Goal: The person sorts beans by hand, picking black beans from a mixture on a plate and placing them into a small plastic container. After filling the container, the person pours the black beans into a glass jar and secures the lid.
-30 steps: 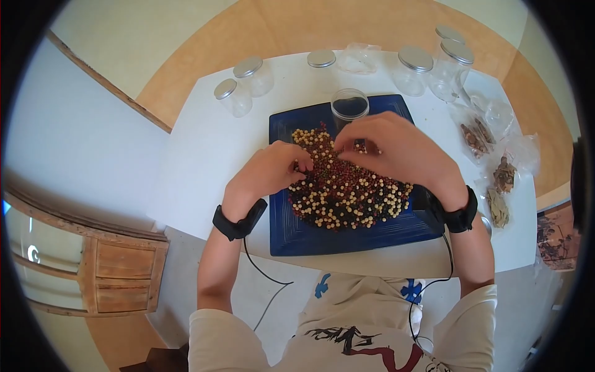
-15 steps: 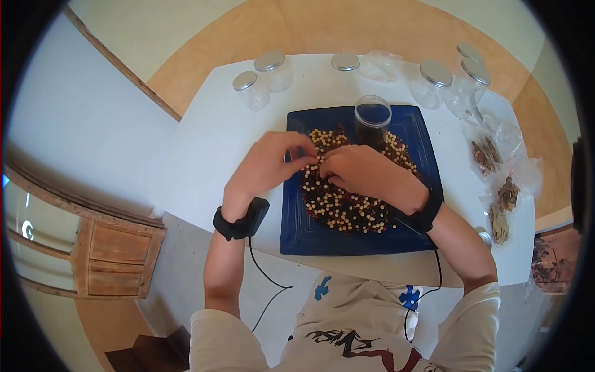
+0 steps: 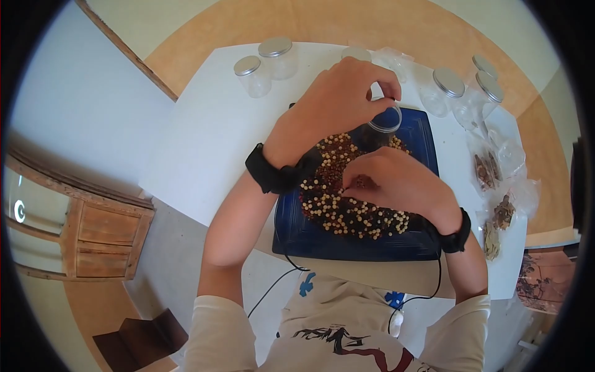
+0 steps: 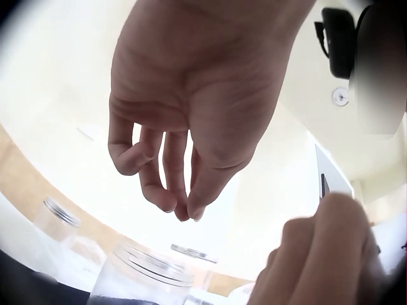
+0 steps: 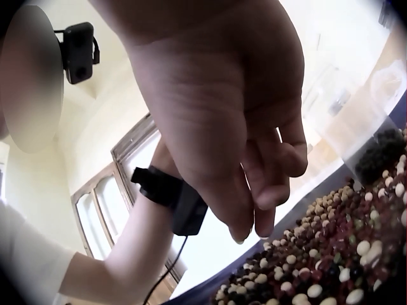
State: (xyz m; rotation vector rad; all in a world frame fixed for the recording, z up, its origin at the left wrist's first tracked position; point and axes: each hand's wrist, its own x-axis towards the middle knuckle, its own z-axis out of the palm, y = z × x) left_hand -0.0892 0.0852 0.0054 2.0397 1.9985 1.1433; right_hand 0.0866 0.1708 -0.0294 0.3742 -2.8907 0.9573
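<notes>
Over the mouth of an uncapped clear jar is my left hand, its thumb and forefinger tips pinched together. A tiny dark bean shows at those fingertips in the head view. The jar holds a layer of dark beans and stands at the back of a blue square tray. Mixed beans, cream, red, black and some green, are heaped on the tray. My right hand hovers low over the heap, fingers loosely bent, thumb and forefinger tips a little apart with nothing visible between them.
Two lidded jars stand at the back left of the white table. Several more lidded jars stand at the back right. Plastic bags of dried spices lie along the right side. Cables hang from both wrist cameras.
My left hand has risen from the heap and moved forward and right to the jar mouth. My right hand has shifted slightly right, away from where both hands' fingertips were close together.
</notes>
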